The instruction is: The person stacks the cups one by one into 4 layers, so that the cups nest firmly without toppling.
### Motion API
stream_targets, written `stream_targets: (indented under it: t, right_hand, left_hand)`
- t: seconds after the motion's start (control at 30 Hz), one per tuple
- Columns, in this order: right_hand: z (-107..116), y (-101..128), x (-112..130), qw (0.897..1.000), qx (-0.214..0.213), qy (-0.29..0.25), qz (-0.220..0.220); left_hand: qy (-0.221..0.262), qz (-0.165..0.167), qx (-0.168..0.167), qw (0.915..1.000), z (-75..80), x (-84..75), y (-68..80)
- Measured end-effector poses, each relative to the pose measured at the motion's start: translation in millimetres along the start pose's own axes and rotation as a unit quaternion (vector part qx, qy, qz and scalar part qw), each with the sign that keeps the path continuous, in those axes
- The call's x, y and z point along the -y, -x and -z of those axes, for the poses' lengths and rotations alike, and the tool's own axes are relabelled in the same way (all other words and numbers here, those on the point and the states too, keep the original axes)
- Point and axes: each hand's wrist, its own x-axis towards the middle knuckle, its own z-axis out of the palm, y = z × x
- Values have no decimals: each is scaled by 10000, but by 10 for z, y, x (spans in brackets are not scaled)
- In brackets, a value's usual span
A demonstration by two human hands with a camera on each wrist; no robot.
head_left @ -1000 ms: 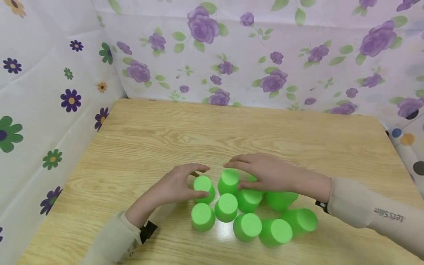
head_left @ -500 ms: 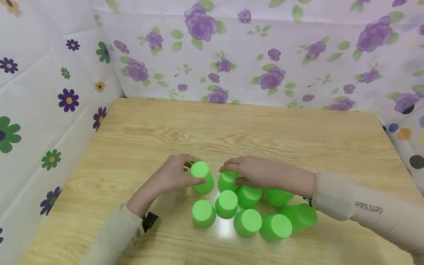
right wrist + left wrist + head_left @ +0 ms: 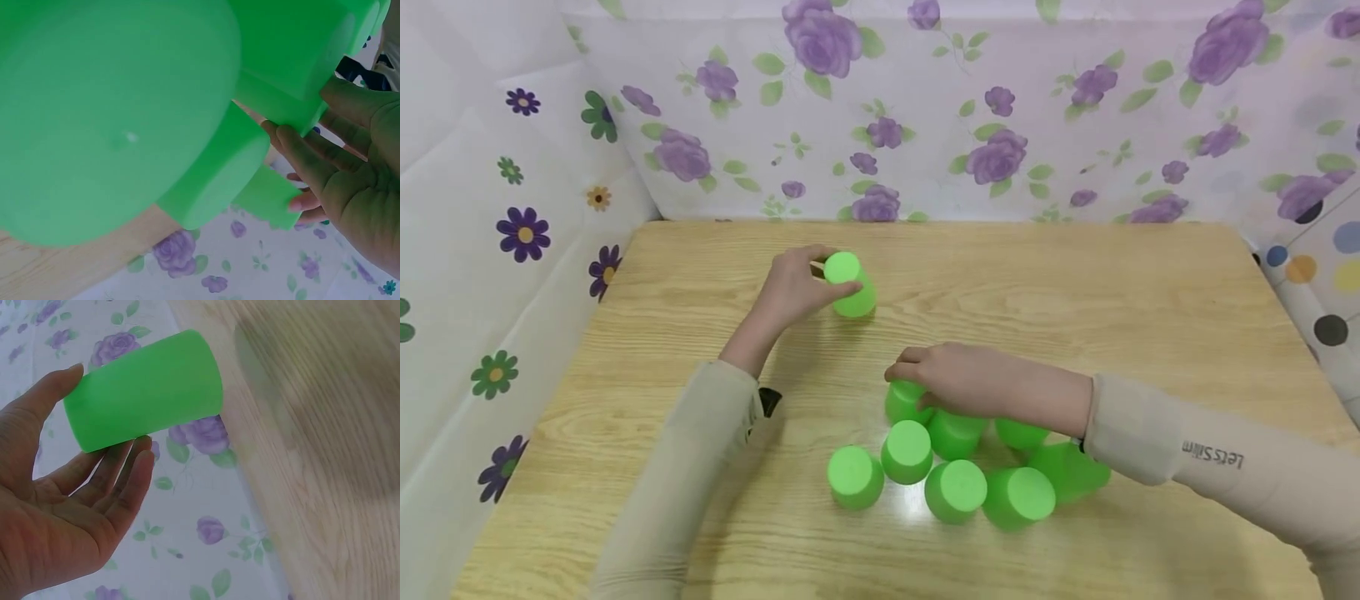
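Note:
With thumb and fingers around its sides, my left hand (image 3: 792,292) holds a bottom-up green plastic cup (image 3: 856,298) toward the back of the table. In the left wrist view the same cup (image 3: 147,390) lies between the thumb and the fingertips, its wide end away from the palm. My right hand (image 3: 962,379) grips another upturned green cup (image 3: 901,405) at the back left of a cluster, fingers along its far side and thumb on the near side. The right wrist view shows the fingers (image 3: 306,153) beside overlapping green cups, one large and close to the camera.
Several more upturned green cups stand close together, among them a front-left cup (image 3: 855,479) and a front-right cup (image 3: 1018,498). One tilted cup (image 3: 1070,469) lies under the right forearm. The wooden table (image 3: 1075,292) meets a flowered cloth (image 3: 925,108) at the back.
My left hand has gripped a cup from the cluster's back-left corner and carried it away toward the table's back. My right hand has lowered from over the cluster onto a cup.

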Motion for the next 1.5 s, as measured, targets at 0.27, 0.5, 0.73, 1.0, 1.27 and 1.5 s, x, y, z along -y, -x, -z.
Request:
stream_targets:
  t: [0.27,0.5,0.73,1.0,1.27,1.5]
  right_hand:
    - [32,-9,-16,9995,185,-187,-168]
    - [68,-18,-30,9982,382,-363,-270]
    - [102,-15,-41,9969,493,-521,-323]
    - [91,-18,-66,9978,425,-462,-208]
    - [69,-7,-76,9975,397,-558,-191]
    - [36,22,-85,9981,306,-513,-120]
  left_hand:
    - [29,-5,-22,10000,-141,-50,-282]
    - [-64,-88,21,9999,-262,-84,-370]
    - [44,-134,-91,9999,-293,-69,-407]
    - [-55,55,-195,9998,-270,-10,-419]
    - [-467,157,42,9988,-250,-31,-391]
    - [-675,143,-8,9976,-265,-47,-379]
